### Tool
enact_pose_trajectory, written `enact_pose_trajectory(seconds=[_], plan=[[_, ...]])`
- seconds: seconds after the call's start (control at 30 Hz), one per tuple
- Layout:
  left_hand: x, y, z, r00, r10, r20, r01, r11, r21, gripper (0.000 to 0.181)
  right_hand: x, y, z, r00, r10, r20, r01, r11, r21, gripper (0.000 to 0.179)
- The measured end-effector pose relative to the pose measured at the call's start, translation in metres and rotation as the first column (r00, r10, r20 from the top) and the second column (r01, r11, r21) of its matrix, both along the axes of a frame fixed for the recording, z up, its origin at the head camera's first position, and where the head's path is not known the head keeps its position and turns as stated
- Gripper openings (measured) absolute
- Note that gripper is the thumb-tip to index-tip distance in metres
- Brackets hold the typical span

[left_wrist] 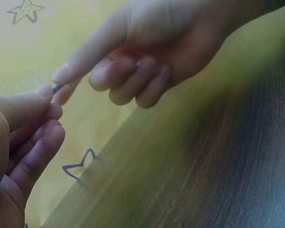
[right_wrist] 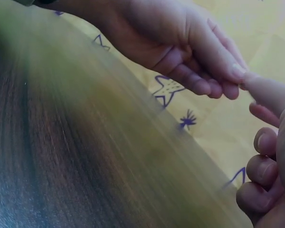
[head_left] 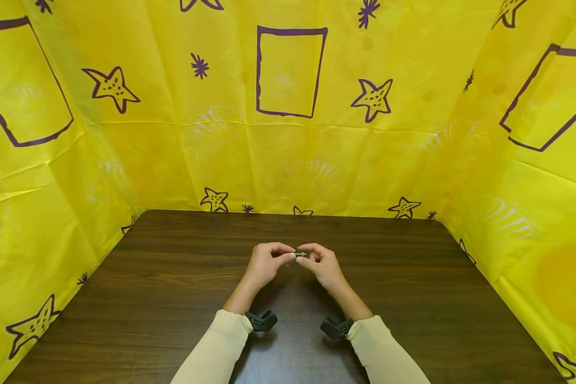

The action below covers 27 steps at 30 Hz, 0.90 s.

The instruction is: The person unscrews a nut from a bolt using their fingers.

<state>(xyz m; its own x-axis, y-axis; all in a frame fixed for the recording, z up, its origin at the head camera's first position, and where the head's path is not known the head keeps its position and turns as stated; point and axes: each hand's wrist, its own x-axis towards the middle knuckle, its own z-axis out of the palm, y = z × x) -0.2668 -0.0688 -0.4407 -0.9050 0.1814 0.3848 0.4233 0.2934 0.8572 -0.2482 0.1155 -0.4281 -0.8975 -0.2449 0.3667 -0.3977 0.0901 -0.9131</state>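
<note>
A small metal bolt (head_left: pixel 300 254) with a wider end on the right lies between both hands in the head view. My left hand (head_left: pixel 264 262) pinches its left end between thumb and forefinger. My right hand (head_left: pixel 325 266) has thumb and forefinger spread on either side of the bolt's right part, the wider end showing in the gap. In the left wrist view, the dark end of the bolt (left_wrist: pixel 57 88) sticks out from the left fingertips toward the right forefinger and thumb. The right hand's other fingers (right_wrist: pixel 263 168) are bent toward the palm. In the right wrist view the bolt is hidden.
Both hands are over a dark wood-grain table (head_left: pixel 173 298). Yellow cloth (head_left: pixel 288 144) with starfish and fish drawings hangs behind the table and along both sides. A dark band with a holder (head_left: pixel 262 321) is on the left wrist, and a similar one (head_left: pixel 336 328) on the right.
</note>
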Motion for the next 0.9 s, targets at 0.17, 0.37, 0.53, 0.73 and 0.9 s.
enact_pose_trajectory(seconds=[0.17,0.37,0.53,0.73,0.9], plan=[[0.0003,0.0011,0.0005,1.000,-0.003,-0.004,0.003,1.000,-0.010,0.004,0.0000,-0.0008,-0.0011,0.998,-0.050,-0.032,0.051,0.998,0.048,0.015],[0.0006,0.0022,0.0017,1.000,-0.012,0.001,0.012,1.000,-0.008,0.004,0.0003,-0.0009,0.0002,0.997,-0.075,0.014,0.074,0.995,0.073,0.030],[0.0011,0.0025,0.0024,1.000,-0.023,0.000,0.023,1.000,-0.006,0.004,0.0005,-0.0004,0.0009,0.997,-0.072,0.032,0.070,0.995,0.076,0.030],[0.0009,0.0019,0.0021,1.000,-0.014,-0.003,0.014,1.000,-0.015,0.005,-0.0023,0.0012,-0.0024,0.997,-0.049,0.059,0.047,0.998,0.042,0.026],[0.0006,0.0012,0.0021,1.000,-0.011,-0.018,0.011,1.000,-0.024,0.005,-0.0033,0.0013,-0.0040,0.997,-0.015,0.072,0.017,1.000,-0.025,0.020]])
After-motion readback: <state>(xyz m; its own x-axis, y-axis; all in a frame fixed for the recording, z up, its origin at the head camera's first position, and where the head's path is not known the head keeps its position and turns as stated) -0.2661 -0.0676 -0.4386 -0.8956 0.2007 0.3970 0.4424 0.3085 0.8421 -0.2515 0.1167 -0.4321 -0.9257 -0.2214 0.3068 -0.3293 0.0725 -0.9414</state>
